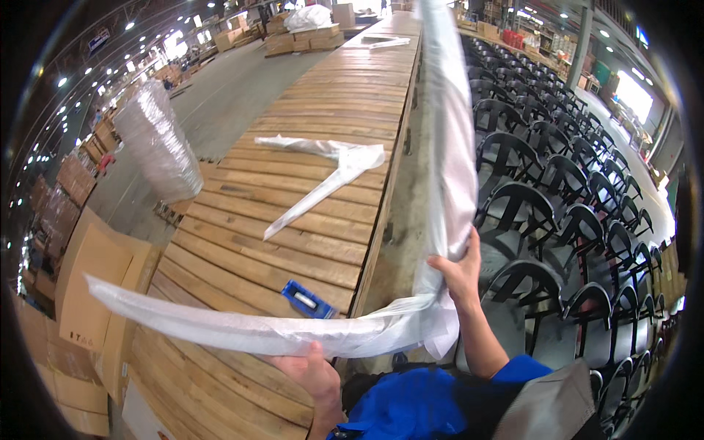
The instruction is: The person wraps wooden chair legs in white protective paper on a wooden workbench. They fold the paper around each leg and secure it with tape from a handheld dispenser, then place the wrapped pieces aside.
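Where rows of black chairs [565, 176] fill the right side, a slatted wooden table [315, 103] runs near to far beside them; a film-wrapped bundle [158, 143] stands beyond its left edge, a cardboard box [99, 279] near left; the large wrapped angled part [422, 308] is held across the table's near right edge, the left hand [312, 372] grasping its crosswise limb [220, 330] from below, the right hand [460, 271] gripping its far-pointing limb [449, 132]; farther on the table lies a smaller wrapped angled part [352, 161]; the crosswise limb stands between the left hand and a blue item [306, 299]

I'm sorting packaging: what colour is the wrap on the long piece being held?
The wrap is whitish, seen in the head view.
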A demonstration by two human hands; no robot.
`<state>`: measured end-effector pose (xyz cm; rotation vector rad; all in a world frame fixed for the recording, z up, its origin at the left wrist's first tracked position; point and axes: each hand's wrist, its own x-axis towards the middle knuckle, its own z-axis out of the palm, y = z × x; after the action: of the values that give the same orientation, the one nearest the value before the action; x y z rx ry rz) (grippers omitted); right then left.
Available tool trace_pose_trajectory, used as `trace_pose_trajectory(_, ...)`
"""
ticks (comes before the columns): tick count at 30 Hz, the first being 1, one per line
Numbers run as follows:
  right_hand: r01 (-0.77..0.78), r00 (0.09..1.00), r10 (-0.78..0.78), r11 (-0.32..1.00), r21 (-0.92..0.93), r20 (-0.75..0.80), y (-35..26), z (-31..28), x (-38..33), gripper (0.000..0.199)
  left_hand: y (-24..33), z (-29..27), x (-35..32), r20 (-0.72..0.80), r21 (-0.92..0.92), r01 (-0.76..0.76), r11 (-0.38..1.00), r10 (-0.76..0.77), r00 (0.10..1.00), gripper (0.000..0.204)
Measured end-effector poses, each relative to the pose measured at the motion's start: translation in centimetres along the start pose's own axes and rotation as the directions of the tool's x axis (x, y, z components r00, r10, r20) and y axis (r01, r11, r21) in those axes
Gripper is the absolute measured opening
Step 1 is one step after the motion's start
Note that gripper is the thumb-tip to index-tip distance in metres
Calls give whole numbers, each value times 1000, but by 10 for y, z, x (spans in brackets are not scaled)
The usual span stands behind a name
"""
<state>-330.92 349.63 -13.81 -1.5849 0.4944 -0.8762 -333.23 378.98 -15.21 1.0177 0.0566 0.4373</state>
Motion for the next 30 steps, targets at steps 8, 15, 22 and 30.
trace_pose_trajectory(8, 80, 945, -118, 988, -136, -305, 8, -53, 97, 118, -96, 90, 60, 431, -191, 302, 934, -197, 881, 103)
trace_pose_trajectory(15, 204, 923, -283, 934, -295, -260, 77, -28, 212, 119, -247, 77, 185, 478, -381, 565, 732, -368, 798, 79)
trace_pose_trajectory(22, 369, 925, -372, 829, -420, 79, 108, 51, 330, 109, -342, 98, 207, 227, -371, 615, 696, -574, 787, 70)
trace_pose_trajectory(30, 400, 886, -154, 731, -553, 437, 196, 226, 490, 114, -427, 109, 258, 16, -581, 549, 601, -666, 746, 57)
